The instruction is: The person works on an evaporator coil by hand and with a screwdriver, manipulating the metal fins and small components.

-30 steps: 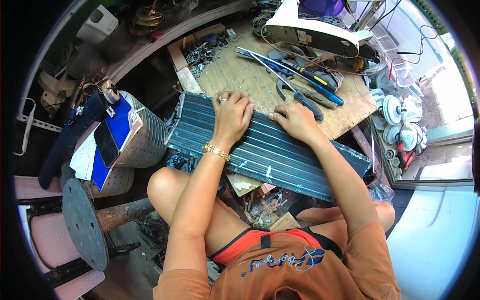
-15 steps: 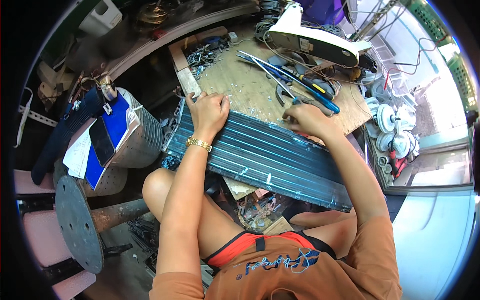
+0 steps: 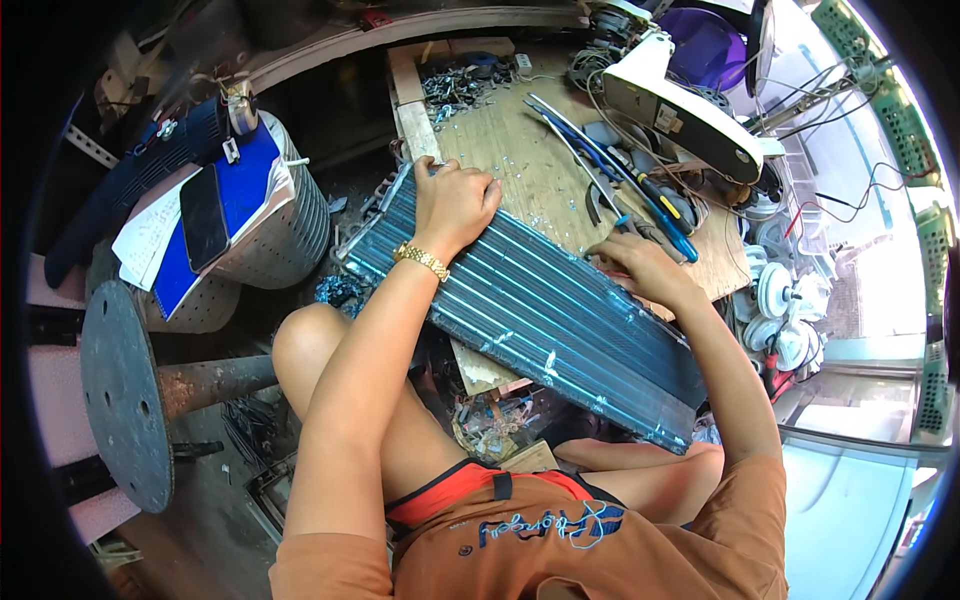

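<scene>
Coil position: long blue finned coil, lying slantwise from 10 o'clock to 4 o'clock, upper end on the wooden table, lower end jutting past the table edge over the lap.
Slip risk: likely to tip or slide toward 4 o'clock if pressure eases at the upper end, given how much hangs unsupported (a judgement from the overhang alone).
Fin risk: thin fins probably easy to bend or crush under a pressing palm; sharp edges could also nick bare fingers.
Clutter risk: loose metal scraps at 12 o'clock and tools just beside the coil, so a shove could scatter them or snag a wire.
Left hand: laid flat over the upper end of the coil, fingers curled over its far edge, gripping rather than spread wide; gold bracelet at the wrist.
Right hand: resting on the coil's far edge toward 2 o'clock, fingers bent downward; fingertips hidden behind the edge, so cannot tell whether anything small sits pinched there.
Nearby tools: blue-handled pliers and screwdrivers, just beyond the right hand at 1 o'clock.
Further out: white fan housing at 1 o'clock; perforated metal drum with a dark phone on papers at 9 o'clock.
</scene>
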Demonstrator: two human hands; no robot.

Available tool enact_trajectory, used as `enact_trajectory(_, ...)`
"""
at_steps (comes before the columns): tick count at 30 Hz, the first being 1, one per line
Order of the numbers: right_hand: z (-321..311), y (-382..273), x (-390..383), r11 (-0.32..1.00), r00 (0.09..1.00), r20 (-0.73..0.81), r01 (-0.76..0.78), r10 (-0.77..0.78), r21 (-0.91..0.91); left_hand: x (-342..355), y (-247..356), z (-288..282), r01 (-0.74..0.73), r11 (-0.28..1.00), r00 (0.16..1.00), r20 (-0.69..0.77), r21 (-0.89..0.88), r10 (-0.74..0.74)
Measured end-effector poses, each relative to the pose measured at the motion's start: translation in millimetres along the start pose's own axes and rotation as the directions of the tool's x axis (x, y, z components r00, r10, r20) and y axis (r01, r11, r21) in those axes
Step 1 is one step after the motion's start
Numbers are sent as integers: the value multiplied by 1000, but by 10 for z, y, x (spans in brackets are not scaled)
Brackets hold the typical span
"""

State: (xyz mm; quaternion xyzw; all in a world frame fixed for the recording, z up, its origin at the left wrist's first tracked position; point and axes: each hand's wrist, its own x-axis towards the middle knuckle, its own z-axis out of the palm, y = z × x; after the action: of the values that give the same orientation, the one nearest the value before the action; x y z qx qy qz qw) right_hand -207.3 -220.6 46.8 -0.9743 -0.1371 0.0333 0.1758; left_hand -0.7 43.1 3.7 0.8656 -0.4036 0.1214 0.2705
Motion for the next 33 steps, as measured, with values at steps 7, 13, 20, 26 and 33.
enact_trajectory(7, -41, 180, -38, 981, 978, -129, -178, 166, -80, 15, -33, 69, 25, 994, 998, -60, -108, -31)
enact_trajectory(13, -148, -294, 407, 902, 907, -138, -359, 398, 239, 18, -161, 99, 40, 997, 999, -21, -61, -41)
enact_trajectory(20, -75, -789, 847, 887, 914, -153, -402, 375, -228, 109, -274, 69, -74, 995, 996, 38, -73, 77)
enact_trajectory(26, 1, -1135, 1164, 846, 958, -105, -284, 266, -451, 105, -287, 102, -52, 997, 999, 3, -58, 52)
enact_trajectory(33, 92, -1218, 1236, 841, 971, -98, -239, 220, -485, 84, -274, 76, -36, 996, 999, 11, -79, 37)
